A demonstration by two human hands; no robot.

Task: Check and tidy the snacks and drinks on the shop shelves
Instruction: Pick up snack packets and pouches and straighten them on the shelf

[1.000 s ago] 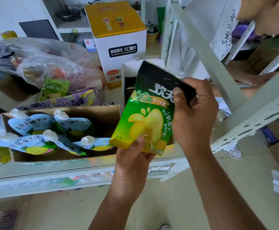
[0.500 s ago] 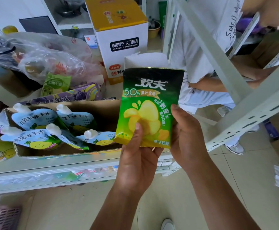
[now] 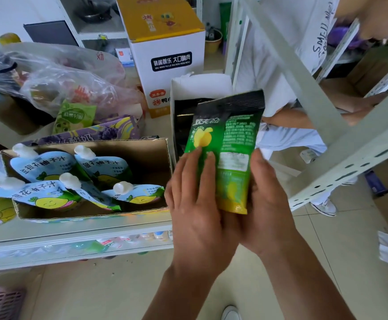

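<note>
Just right of the cardboard box (image 3: 142, 155), the left grip (image 3: 197, 204) lays straight fingers (image 3: 193, 161) flat on the green packet (image 3: 232, 139); the right grip (image 3: 265, 204) curls round its right edge, holding it upright. Inside the box lie 5 spouted juice pouches (image 3: 45, 167); behind it stands a yellow-topped carton (image 3: 165, 42).

Green snack pouch (image 3: 232, 144): glossy plastic film. Juice pouches (image 3: 47, 167): smooth glossy plastic, white plastic caps. Their box (image 3: 158, 155): matt brown cardboard. Shelf frame (image 3: 340, 172): painted metal. Bags (image 3: 56, 75): crinkled clear plastic.
</note>
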